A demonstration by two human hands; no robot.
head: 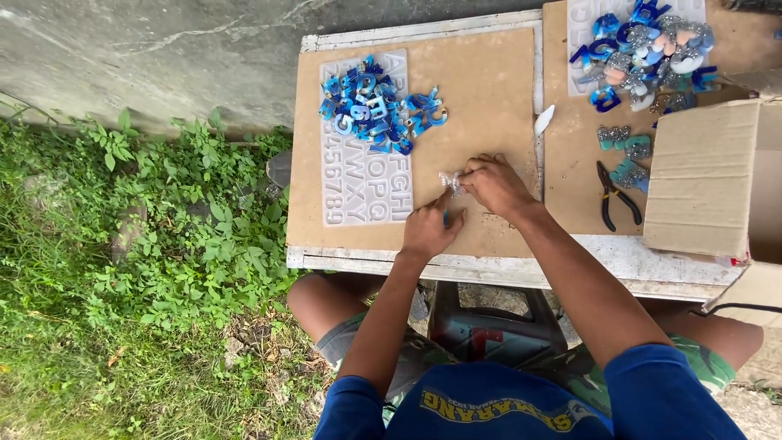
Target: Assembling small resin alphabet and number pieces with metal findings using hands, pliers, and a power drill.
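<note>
- Hands meet over the brown board [481, 73]: my right hand [494, 184] and left hand [429, 228] both pinch a small silvery glitter piece [450, 181].
- I see the piece at about ten o'clock from the right hand and twelve o'clock from the left; the right fingertips close on it, the left thumb and forefinger pinch from below. Its long axis I cannot tell.
- I read the right hand as nearer.
- Translucent letter mould [366, 175] lies at nine o'clock, just beside the piece, with a heap of blue letters [376, 114] on its upper part.
- Black-handled pliers [615, 195] sit at three o'clock, well apart; cardboard box [705, 175] beyond them.
- Nothing stands between hands and piece.
</note>
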